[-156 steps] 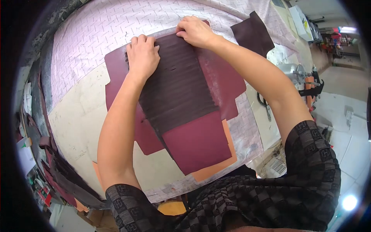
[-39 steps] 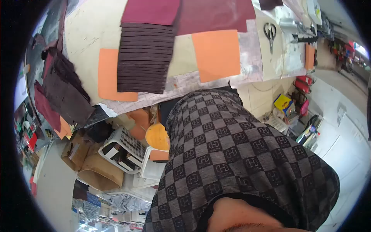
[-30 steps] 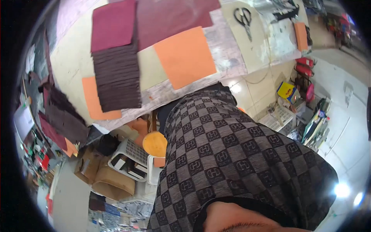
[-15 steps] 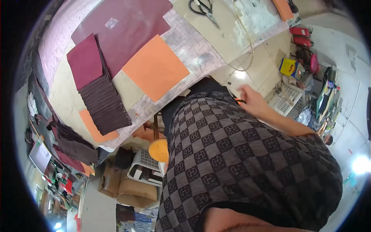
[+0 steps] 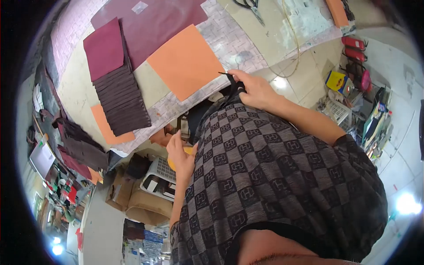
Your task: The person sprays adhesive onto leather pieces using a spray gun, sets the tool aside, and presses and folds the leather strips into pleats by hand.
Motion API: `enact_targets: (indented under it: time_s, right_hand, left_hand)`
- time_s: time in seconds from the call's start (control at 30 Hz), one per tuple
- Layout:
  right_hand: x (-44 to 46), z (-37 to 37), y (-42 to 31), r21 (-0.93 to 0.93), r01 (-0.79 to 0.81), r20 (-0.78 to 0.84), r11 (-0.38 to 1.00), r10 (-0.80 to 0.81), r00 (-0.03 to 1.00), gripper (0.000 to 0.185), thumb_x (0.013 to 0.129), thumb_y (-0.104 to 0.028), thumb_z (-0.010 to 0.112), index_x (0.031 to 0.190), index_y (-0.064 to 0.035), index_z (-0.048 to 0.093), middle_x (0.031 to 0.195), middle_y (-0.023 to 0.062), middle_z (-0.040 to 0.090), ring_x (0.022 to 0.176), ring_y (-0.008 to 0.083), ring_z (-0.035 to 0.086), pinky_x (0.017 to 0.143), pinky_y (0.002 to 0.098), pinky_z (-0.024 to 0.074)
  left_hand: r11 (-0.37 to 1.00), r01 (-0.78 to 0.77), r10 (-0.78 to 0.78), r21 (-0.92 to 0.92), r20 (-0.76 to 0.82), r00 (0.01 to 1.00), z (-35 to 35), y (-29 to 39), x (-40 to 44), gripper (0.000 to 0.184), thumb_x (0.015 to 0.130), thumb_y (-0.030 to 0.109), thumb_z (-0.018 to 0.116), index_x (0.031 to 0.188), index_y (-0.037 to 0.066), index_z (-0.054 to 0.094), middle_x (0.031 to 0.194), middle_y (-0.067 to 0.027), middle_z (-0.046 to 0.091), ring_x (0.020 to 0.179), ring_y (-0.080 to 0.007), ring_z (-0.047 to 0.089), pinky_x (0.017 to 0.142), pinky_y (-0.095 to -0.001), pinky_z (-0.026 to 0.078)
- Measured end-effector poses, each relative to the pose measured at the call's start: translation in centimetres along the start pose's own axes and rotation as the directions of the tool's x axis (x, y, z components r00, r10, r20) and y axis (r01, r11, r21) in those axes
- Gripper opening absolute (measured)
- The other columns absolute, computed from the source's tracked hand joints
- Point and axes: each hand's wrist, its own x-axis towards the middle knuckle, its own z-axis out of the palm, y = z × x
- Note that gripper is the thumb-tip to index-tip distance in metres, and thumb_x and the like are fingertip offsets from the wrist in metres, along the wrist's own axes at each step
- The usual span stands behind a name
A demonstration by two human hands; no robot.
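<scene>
My right hand (image 5: 256,88) is closed at the waist, gripping dark cloth or a strap beside the table's front edge. My left hand (image 5: 181,154) hangs below the table edge by the yellow stool (image 5: 191,151), fingers apart, holding nothing visible. On the table lies a stack of dark pleated strips (image 5: 121,101) with a maroon piece (image 5: 105,49) at its upper end. Beside it are a large maroon sheet (image 5: 154,22) and an orange sheet (image 5: 186,62). Another orange sheet (image 5: 105,128) shows partly under the strips.
Black-handled scissors (image 5: 252,9) lie at the table's top. Dark scraps (image 5: 79,141) hang at the left edge. Below stand a grey basket (image 5: 160,176) and a cardboard box (image 5: 148,207). Red extinguishers (image 5: 354,48) and a white crate (image 5: 338,110) are at the right.
Both hands have left the maroon and dark pieces on the table. The view has tilted down and turned. My right hand has moved up to the waist, and my left hand has come into view.
</scene>
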Motion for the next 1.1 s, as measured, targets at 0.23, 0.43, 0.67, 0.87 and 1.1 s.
enact_targets:
  time_s: [0.23,0.43,0.67,0.87,1.1]
  right_hand:
    - [3.6,1.4,-3.7,-0.005,0.186,0.093,0.982,-0.185,0.978,0.074,0.079,-0.001,0.064,0.152,-0.0106,0.060,0.137,0.0167,0.074,0.117,0.0408,0.073,0.097,0.0470,0.0597]
    - [5.2,2.0,-5.6,-0.094,0.610,0.131,0.787,-0.597,0.791,0.070,0.078,0.001,0.068,0.147,-0.0100,0.063,0.123,0.0168,0.076,0.108,0.0404,0.074,0.091,0.0470,0.0611]
    - [2.5,-1.9,-8.4,0.144,0.357,0.441,0.923,-0.383,0.812,0.073,0.080,0.002,0.074,0.151,-0.0098,0.063,0.119,0.0136,0.076,0.103,0.0295,0.074,0.089,0.0421,0.0610]
    - [3.1,-3.9,-8.7,0.228,0.030,0.653,0.973,-0.175,0.737,0.068,0.089,-0.007,0.087,0.153,-0.0073,0.063,0.126,0.0075,0.076,0.109,0.0189,0.071,0.104,0.0339,0.0578]
    - [3.2,-3.8,-7.1,0.437,-0.128,0.591,0.891,-0.177,0.787,0.059,0.096,-0.018,0.089,0.148,-0.0010,0.067,0.122,0.0056,0.076,0.107,0.0154,0.068,0.104,0.0324,0.0568]
  left_hand:
    - [0.807,0.284,-0.158,-0.517,0.274,0.949,0.8,3.2,3.3,0.021,0.106,0.007,0.076,0.125,-0.001,0.077,0.101,0.0046,0.072,0.087,-0.0039,0.062,0.076,-0.0214,0.049]
    - [0.867,0.255,-0.258,-0.427,0.052,0.965,-5.6,9.8,1.6,0.015,0.100,0.007,0.081,0.109,-0.005,0.078,0.090,0.0042,0.070,0.080,-0.0057,0.060,0.072,-0.0252,0.049]
    - [0.868,-0.293,0.424,0.400,-0.295,0.856,-5.8,14.5,-0.4,0.021,0.090,-0.003,0.075,0.110,0.000,0.075,0.086,-0.0142,0.064,0.074,-0.0348,0.067,0.067,-0.0440,0.054]
    - [0.981,-0.165,0.190,0.098,-0.389,0.901,-4.5,13.2,-1.4,0.020,0.090,-0.006,0.074,0.110,-0.003,0.074,0.088,-0.0138,0.067,0.072,-0.0272,0.069,0.068,-0.0381,0.056]
    - [0.920,-0.080,-0.016,-0.384,-0.240,0.971,-2.8,13.1,-0.2,0.033,0.085,-0.012,0.065,0.114,-0.001,0.075,0.094,-0.0091,0.062,0.085,-0.0148,0.063,0.077,-0.0276,0.052]
